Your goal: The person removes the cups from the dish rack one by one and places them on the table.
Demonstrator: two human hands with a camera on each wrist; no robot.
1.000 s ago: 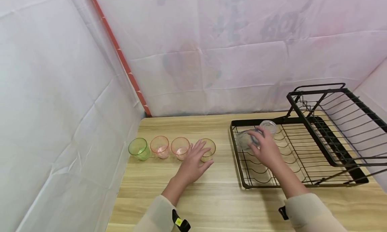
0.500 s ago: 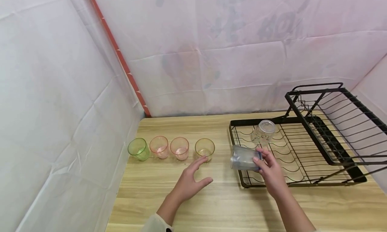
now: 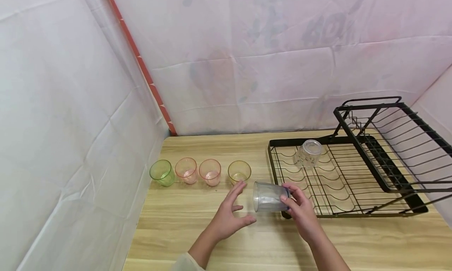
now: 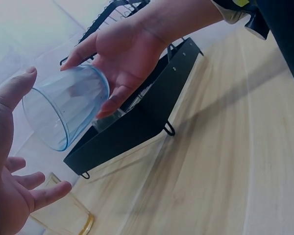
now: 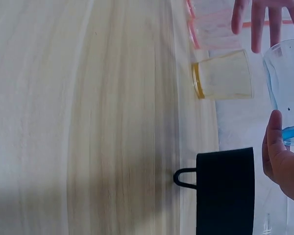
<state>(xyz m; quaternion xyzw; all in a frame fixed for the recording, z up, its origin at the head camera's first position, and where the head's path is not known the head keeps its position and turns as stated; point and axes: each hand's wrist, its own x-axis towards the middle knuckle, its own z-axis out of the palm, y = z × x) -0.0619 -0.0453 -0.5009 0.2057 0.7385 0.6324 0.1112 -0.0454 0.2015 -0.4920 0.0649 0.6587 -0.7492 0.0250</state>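
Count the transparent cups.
6: green cup, pink cup, second pink cup, yellow cup on the wooden table; bluish cup in the right hand; colourless cup in the black wire rack.

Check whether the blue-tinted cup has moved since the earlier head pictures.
Yes. The blue-tinted cup, in the right hand, has moved left and toward the person, now mostly left of the black rack.

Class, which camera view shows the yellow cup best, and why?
The right wrist view: the yellow cup appears whole, unobstructed. In the head view, the left hand overlaps its lower part; in the left wrist view, that hand hides part.
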